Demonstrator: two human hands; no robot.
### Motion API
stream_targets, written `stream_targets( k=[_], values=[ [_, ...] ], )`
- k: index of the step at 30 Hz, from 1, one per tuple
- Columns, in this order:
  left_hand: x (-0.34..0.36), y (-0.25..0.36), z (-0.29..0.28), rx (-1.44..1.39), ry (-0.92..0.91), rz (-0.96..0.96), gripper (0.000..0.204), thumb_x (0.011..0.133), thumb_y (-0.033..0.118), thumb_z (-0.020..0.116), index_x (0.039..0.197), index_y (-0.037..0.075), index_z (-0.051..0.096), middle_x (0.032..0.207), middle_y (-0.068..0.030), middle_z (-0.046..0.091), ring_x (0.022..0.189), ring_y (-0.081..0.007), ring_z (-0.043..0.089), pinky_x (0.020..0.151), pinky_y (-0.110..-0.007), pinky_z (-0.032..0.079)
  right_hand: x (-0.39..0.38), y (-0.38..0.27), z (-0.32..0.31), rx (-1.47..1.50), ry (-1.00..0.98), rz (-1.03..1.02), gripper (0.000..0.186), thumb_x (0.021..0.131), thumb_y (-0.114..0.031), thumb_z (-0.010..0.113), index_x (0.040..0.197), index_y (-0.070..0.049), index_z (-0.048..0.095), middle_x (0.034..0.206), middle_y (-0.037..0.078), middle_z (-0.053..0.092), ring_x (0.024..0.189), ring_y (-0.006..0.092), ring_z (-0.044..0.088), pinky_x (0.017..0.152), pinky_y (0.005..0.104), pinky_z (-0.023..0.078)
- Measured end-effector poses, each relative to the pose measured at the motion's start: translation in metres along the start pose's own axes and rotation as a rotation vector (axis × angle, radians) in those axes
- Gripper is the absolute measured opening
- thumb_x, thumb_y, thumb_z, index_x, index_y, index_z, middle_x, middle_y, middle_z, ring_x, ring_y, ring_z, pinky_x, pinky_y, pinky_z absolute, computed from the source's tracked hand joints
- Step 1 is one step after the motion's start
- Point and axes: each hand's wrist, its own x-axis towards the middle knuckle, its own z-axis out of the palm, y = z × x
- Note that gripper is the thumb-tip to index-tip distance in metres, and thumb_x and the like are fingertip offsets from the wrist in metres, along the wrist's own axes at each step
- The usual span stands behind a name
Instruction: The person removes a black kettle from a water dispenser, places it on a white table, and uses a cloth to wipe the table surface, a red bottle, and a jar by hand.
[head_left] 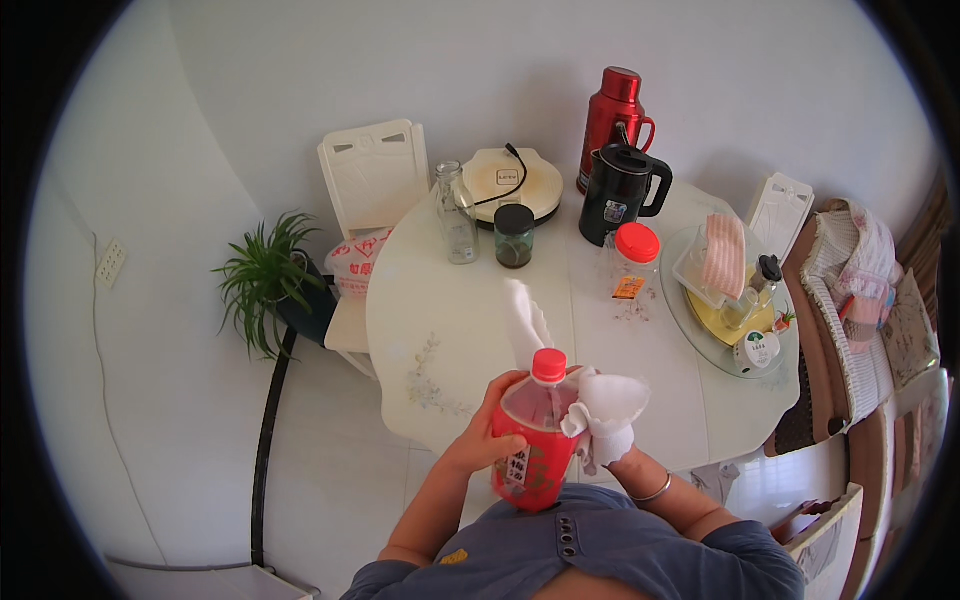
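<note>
My left hand (482,440) grips a clear plastic bottle (535,440) with red liquid and a red cap, held upright in front of my chest. My right hand (608,440) presses a white cloth (610,400) against the bottle's right shoulder; the cloth covers most of that hand, and one corner of it sticks up behind the bottle. Both hands hover at the near edge of a round white table (470,340).
On the table stand a tall glass bottle (455,215), a dark-lidded jar (514,236), a red-lidded clear jar (633,265), a black kettle (620,192), a red thermos (612,120), a cream electric griddle (510,182) and a glass tray (720,300). White chair (372,180) and plant (265,275) stand left.
</note>
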Motion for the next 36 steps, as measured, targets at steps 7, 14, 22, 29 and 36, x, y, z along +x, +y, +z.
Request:
stream_targets(
  k=[7, 14, 22, 29, 36],
  values=[
    [0.002, -0.020, 0.028, 0.462, 0.266, 0.158, 0.086, 0.071, 0.028, 0.070, 0.131, 0.000, 0.014, 0.124, -0.0165, 0.035, 0.113, -0.0246, 0.040, 0.095, -0.035, 0.033, -0.005, 0.014, 0.006, 0.055, 0.308, -0.120, 0.051, 0.074, -0.013, 0.065, 0.116, -0.004, 0.039, 0.100, 0.006, 0.052, 0.092, 0.0147, 0.051, 0.080, 0.0289, 0.043],
    [0.018, -0.001, 0.038, 0.426, 0.090, -0.136, 0.106, 0.058, 0.025, 0.079, 0.133, 0.003, 0.007, 0.127, -0.0184, 0.032, 0.118, -0.0264, 0.037, 0.098, -0.038, 0.030, 0.009, 0.010, -0.028, -0.069, 0.241, -0.090, 0.049, 0.072, -0.013, 0.067, 0.113, -0.001, 0.044, 0.103, 0.009, 0.052, 0.097, 0.0167, 0.051, 0.083, 0.0302, 0.043],
    [0.028, -0.016, 0.061, 0.466, -0.058, -0.127, 0.108, 0.062, 0.033, 0.075, 0.136, 0.002, 0.003, 0.136, -0.0180, 0.023, 0.126, -0.0269, 0.025, 0.103, -0.037, 0.022, 0.029, 0.009, -0.063, 0.324, -0.146, -0.134, 0.030, 0.077, -0.017, 0.060, 0.101, 0.000, 0.056, 0.098, 0.010, 0.059, 0.083, 0.0159, 0.057, 0.074, 0.0278, 0.047],
    [0.022, -0.034, 0.078, 0.477, 0.141, 0.009, 0.098, 0.063, 0.026, 0.075, 0.133, -0.001, 0.010, 0.130, -0.0181, 0.029, 0.122, -0.0269, 0.031, 0.099, -0.038, 0.028, 0.018, 0.033, -0.065, -0.141, -0.001, -0.242, 0.027, 0.082, -0.020, 0.055, 0.100, 0.001, 0.056, 0.089, 0.010, 0.060, 0.079, 0.0166, 0.058, 0.073, 0.0282, 0.047],
    [0.028, -0.031, 0.065, 0.209, 0.239, 0.302, 0.100, 0.062, 0.029, 0.076, 0.132, -0.001, 0.011, 0.127, -0.0161, 0.033, 0.118, -0.0253, 0.036, 0.097, -0.037, 0.030, 0.014, 0.099, -0.051, -0.418, -0.171, -0.168, 0.022, 0.082, -0.016, 0.051, 0.100, -0.005, 0.057, 0.095, 0.010, 0.058, 0.089, 0.0212, 0.056, 0.081, 0.0333, 0.043]
  ],
)
